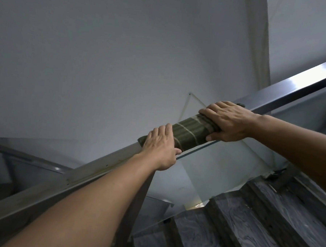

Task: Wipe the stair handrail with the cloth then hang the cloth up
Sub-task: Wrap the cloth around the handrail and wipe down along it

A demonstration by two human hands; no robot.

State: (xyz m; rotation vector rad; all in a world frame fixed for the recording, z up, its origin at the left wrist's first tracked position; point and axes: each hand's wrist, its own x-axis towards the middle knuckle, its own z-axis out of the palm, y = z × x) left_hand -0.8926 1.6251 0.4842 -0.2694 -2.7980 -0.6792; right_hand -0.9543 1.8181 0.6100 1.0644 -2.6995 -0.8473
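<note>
A dark green cloth (189, 132) with pale stripes lies wrapped over the metal handrail (310, 76), which runs from lower left up to upper right. My left hand (160, 149) presses down on the cloth's lower end, fingers over the rail. My right hand (228, 122) grips the cloth's upper end around the rail, thumb underneath. The cloth's underside and the rail beneath it are hidden.
A glass panel (223, 169) hangs below the rail. Dark wood-grain stair steps (258, 222) climb at the lower right. A plain white wall (104, 58) fills the background, and a second rail section (25, 158) shows at lower left.
</note>
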